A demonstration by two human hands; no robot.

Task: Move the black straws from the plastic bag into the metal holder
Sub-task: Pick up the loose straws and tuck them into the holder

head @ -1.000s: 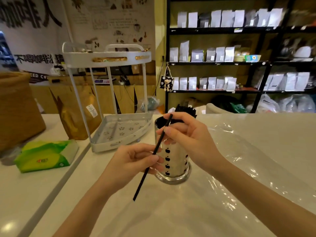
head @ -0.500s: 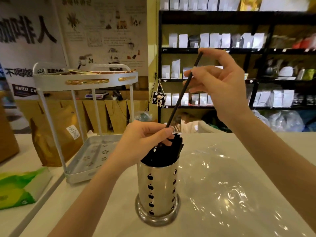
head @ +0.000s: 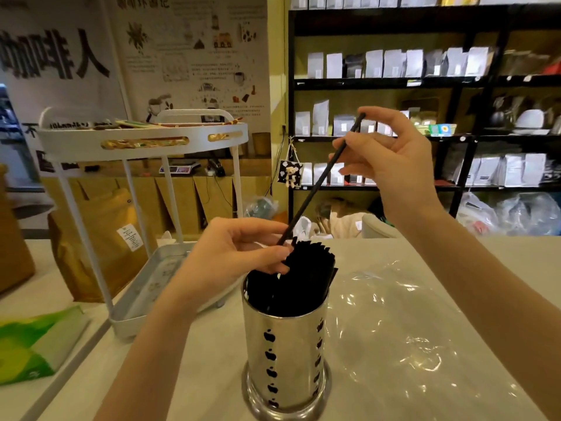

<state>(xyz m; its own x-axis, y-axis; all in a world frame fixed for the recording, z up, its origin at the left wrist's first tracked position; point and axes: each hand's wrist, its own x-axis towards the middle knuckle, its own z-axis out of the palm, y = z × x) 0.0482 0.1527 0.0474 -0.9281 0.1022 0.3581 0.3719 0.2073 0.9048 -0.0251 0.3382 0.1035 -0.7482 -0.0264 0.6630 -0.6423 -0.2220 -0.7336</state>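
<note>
- Head view: the metal holder (head: 285,354) stands upright on the pale table (head: 188,375), packed with black straws (head: 299,278) whose cut tips rise above its rim
- The right hand (head: 391,165) is pinched shut on the upper part of a single black straw (head: 321,180), which slants down and left to the holder's mouth
- The left hand (head: 233,253) closes its fingertips around that straw's lower end, just above the bundle
- The clear plastic bag (head: 403,335) lies flat and crumpled on the table, right of the holder
- Against half a second before, the right hand sits slightly lower and the straw tilts more; a second ago the straw hung low, in front of the holder
- A white tiered rack (head: 142,141) stands behind on the left, a green tissue pack (head: 33,341) beside it
</note>
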